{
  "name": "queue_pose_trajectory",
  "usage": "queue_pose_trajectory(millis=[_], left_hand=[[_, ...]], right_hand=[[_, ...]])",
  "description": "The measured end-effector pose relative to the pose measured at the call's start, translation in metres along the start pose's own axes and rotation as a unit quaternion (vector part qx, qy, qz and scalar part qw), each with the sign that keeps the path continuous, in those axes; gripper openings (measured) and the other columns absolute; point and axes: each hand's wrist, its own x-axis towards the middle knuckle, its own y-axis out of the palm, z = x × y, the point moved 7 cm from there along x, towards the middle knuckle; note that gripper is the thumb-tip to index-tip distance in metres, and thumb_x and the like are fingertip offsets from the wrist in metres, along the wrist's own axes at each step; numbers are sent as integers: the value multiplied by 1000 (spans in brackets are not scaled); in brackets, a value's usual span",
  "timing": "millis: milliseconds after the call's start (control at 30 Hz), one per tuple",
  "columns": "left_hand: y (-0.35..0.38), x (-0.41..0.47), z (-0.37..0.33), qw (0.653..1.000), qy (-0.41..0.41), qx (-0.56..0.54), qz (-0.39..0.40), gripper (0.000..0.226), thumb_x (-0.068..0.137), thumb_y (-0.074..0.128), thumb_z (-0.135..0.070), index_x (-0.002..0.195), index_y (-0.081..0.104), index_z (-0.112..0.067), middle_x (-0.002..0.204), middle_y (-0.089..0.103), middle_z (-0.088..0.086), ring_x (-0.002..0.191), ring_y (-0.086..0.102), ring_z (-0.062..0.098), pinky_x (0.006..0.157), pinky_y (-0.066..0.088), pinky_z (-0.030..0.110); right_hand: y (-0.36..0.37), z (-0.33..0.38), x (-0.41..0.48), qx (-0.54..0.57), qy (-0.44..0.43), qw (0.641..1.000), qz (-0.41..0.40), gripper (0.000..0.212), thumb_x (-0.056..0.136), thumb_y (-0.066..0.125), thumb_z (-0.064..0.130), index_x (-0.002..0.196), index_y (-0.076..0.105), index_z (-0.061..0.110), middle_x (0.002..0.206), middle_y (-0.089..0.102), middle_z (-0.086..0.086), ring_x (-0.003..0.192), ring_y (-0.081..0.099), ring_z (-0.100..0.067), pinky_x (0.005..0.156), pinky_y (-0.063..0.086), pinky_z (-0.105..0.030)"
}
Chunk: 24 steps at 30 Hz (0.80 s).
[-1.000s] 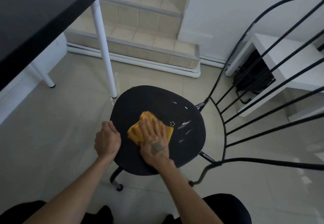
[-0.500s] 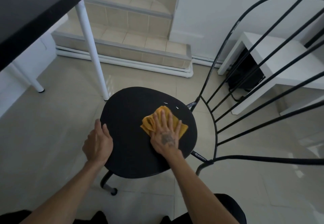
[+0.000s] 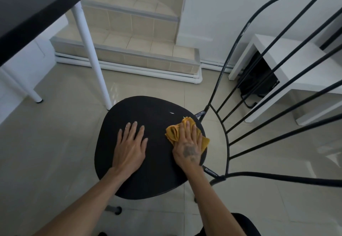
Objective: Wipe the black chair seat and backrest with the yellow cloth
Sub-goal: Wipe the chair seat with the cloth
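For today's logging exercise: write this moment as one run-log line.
right hand flat on yellow cloth | left hand flat on seat | backrest unwiped

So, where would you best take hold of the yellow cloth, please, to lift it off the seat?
Probably the bunched folds of the yellow cloth, pinched from above on its left side: they stand up clear of the right hand pressing the rest flat on the chair seat.

Bare forearms, tattooed right grip point(image 3: 187, 146)
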Motion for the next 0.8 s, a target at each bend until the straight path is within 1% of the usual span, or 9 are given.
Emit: queue_pose_trajectory(millis=[100, 167, 200, 300, 433, 533, 667, 733, 800], left_hand=[[-1, -2, 4, 1000, 5, -17, -13, 58, 103, 21, -42, 148, 43, -11, 158, 36, 13, 148, 28, 30, 120, 25, 50], [-2, -1, 4, 1000, 3, -19, -16, 63, 101, 16, -42, 147, 43, -9, 157, 37, 12, 148, 28, 29, 121, 24, 48], [-1, -1, 4, 1000, 3, -17, -15, 63, 101, 16, -42, 147, 42, -9, 158, 36, 11, 149, 27, 28, 121, 22, 47], [0, 0, 2, 1000, -5, -20, -11, 64, 101, 14, -42, 149, 40, -8, 158, 35, 10, 149, 26, 26, 122, 20, 45], [0, -1, 5, 1000, 14, -22, -10, 67, 99, 14, -44, 148, 40, -7, 157, 36, 9, 148, 29, 25, 121, 22, 43], [1, -1, 12, 999, 42, -10, -10, 64, 100, 14, -42, 151, 34, -9, 159, 32, 5, 149, 25, 20, 122, 19, 38], [0, 1, 15, 998, 41, -33, -21, 61, 101, 18, -34, 154, 27, -6, 161, 30, 10, 150, 24, 21, 123, 18, 36], [-4, 0, 24, 998, -10, -49, -41, 57, 101, 32, -23, 154, 26, -2, 160, 28, 18, 150, 23, 29, 122, 20, 41], [-7, 0, 33, 996, -66, -39, -45, 56, 100, 37, -17, 152, 28, 1, 159, 26, 23, 149, 22, 35, 121, 23, 47]], right_hand=[[7, 41, -22, 20, -134, 990, 28, 69, 99, 32, 32, 159, -2, 24, 165, -12, 2, 151, -18, -22, 123, -9, -45], [9, 40, -51, 29, -226, 973, 44, 68, 100, 39, 30, 159, 5, 28, 164, -8, 8, 151, -15, -17, 120, -14, -39], [8, 27, -60, 34, -236, 970, 42, 69, 100, 44, 28, 159, 6, 31, 164, -6, 10, 151, -14, -14, 119, -15, -36], [-3, -15, -49, 33, -150, 988, -11, 68, 102, 41, 21, 158, 5, 31, 163, -7, 10, 151, -14, -13, 122, -11, -37], [-14, -26, 24, 28, 11, 998, -58, 69, 100, 35, 20, 159, 0, 23, 166, -10, 0, 153, -12, -22, 124, -7, -44], [-9, -11, 87, 29, 46, 998, -31, 70, 98, 34, 17, 159, 1, 21, 167, -7, -4, 153, -10, -25, 124, -3, -48], [8, 60, 96, -6, -94, 996, -2, 75, 96, 38, 18, 159, -2, 22, 167, -10, -3, 152, -14, -23, 124, -4, -47], [14, 81, 59, 5, -182, 983, 24, 75, 97, 44, 21, 159, 1, 26, 166, -8, 2, 152, -13, -18, 124, -5, -44], [16, 72, 13, 33, -233, 971, 47, 72, 97, 43, 25, 158, 6, 30, 166, -5, 7, 152, -12, -15, 124, -6, -41]])
